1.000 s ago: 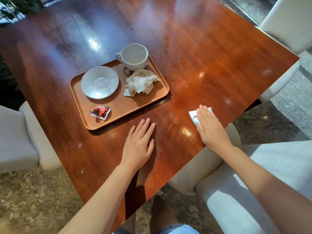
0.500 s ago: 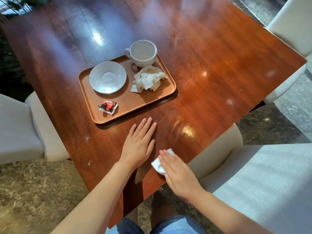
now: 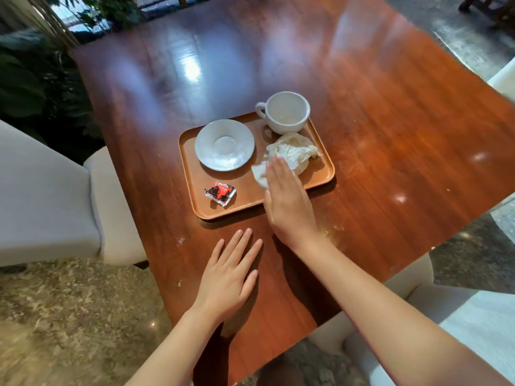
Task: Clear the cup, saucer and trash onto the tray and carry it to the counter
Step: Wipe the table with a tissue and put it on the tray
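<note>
A brown tray (image 3: 195, 188) lies on the wooden table (image 3: 390, 121). On it stand a white saucer (image 3: 224, 144) at the left and an empty white cup (image 3: 287, 112) at the far right corner. A crumpled napkin (image 3: 295, 150) lies in front of the cup, and a red and black wrapper (image 3: 220, 192) lies near the tray's front edge. My right hand (image 3: 287, 201) reaches over the tray's front rim, holding a small white tissue (image 3: 259, 174) beside the napkin. My left hand (image 3: 227, 277) rests flat on the table in front of the tray, fingers apart.
Pale upholstered chairs stand at the left (image 3: 50, 196) and at the lower right (image 3: 459, 316). Green plants (image 3: 36, 79) fill the far left. The table's near corner points toward me, with stone floor (image 3: 69, 316) below.
My right hand has carried the small tissue from the table's right edge, past the near corner, up onto the tray. The left hand has stayed flat.
</note>
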{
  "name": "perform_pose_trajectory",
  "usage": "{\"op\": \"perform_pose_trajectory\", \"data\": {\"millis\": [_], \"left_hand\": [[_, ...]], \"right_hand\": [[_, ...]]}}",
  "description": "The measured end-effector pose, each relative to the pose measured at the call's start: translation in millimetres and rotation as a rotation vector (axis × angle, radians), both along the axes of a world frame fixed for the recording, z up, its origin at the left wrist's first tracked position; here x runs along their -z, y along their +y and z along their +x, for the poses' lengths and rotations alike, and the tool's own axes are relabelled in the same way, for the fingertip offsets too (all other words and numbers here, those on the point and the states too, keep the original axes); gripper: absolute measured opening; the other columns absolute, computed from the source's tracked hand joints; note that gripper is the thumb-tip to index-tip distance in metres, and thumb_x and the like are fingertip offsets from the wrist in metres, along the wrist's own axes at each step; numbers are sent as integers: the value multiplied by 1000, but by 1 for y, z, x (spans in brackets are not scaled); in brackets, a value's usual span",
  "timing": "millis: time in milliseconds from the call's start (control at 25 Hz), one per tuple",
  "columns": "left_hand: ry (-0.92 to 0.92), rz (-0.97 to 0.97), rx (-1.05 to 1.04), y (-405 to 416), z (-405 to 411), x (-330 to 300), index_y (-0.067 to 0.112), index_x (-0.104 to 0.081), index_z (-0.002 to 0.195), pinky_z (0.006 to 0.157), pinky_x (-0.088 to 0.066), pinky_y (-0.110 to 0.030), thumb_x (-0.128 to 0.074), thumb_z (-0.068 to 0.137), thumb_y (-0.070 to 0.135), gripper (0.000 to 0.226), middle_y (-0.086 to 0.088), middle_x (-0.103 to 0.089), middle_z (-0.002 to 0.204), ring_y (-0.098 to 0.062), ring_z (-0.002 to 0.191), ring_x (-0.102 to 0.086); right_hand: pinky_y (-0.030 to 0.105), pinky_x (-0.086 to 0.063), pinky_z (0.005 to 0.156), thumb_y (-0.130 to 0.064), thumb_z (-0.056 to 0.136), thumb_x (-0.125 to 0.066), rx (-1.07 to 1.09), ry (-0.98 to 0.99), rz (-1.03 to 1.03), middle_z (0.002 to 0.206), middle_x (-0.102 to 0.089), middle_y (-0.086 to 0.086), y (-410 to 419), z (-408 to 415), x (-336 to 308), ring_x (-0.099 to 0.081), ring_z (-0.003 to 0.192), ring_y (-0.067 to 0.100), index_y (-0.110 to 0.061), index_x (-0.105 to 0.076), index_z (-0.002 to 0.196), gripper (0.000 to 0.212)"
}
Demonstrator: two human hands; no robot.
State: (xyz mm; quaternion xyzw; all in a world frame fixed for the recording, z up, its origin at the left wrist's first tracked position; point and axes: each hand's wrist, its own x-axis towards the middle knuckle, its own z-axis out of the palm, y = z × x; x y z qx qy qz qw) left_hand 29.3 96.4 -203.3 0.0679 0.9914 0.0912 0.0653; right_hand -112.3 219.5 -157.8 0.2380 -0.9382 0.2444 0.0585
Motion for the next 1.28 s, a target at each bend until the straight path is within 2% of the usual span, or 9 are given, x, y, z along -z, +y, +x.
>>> {"op": "perform_pose_trajectory", "data": {"millis": [120,280,520,600,680,920,1040,1160,1280], "left_hand": [[-12,38,-2,-1,1,-1,26,-30,145,112,-15,-41,-40,90,39,57,-4,-27,153,-17,142,-14],[-5,47,6,-1,1,-1,26,-30,144,111,-16,-42,-40,90,40,57,-3,-28,153,-16,142,-14],[-23,43,8,-1,1,-2,27,-29,145,110,-18,-44,-39,91,41,56,-2,-28,153,-18,142,-18],[-17,31,13,-1,1,-3,27,-30,145,110,-17,-44,-38,91,41,56,-2,-28,153,-19,142,-19],[1,24,27,-2,0,-6,27,-31,144,110,-18,-43,-39,91,41,55,-3,-29,152,-20,142,-19],[128,150,31,-8,-23,-33,18,-50,133,106,-35,-42,-46,87,34,48,-6,-48,142,-21,135,-36],[295,220,-38,-33,-54,-51,10,-59,122,94,-42,-41,-53,83,26,43,-12,-59,128,-28,120,-52],[342,155,-229,-80,-91,-52,8,-59,119,87,-42,-39,-50,82,26,42,-14,-61,121,-30,113,-55],[265,71,-395,-113,-122,-43,5,-57,118,81,-46,-44,-44,82,29,46,-17,-61,118,-35,109,-56]], "right_hand": [[44,-33,106,-18,86,-36,91,103,85,138,-49,22,-28,-41,5,-43,130,33,4,-47,130,50],[51,-37,103,-25,86,-37,127,60,243,137,-49,23,-32,-58,29,-45,129,34,-5,-53,126,48],[55,-13,112,-39,92,-35,134,-28,390,151,-31,16,-27,-59,39,-24,141,27,-11,-43,136,53],[61,-8,110,-40,91,-24,129,10,410,151,-32,12,-27,-58,34,-22,142,27,-14,-44,136,55],[66,-9,107,-36,91,-29,117,75,398,147,-40,11,-24,-57,27,-25,140,31,-17,-49,131,49],[59,-27,104,-25,87,-43,129,200,205,122,-62,10,-14,-52,0,-51,122,28,-15,-61,113,34],[42,-45,84,-23,82,-49,175,236,67,105,-66,8,7,-57,-15,-61,98,28,-14,-66,103,28],[40,-49,71,-23,80,-47,277,155,142,104,-63,12,39,-83,-18,-59,91,33,-13,-63,107,33],[46,-48,76,-20,87,-52,364,-47,248,120,-55,17,62,-112,-11,-52,106,37,-9,-54,125,40]]}}
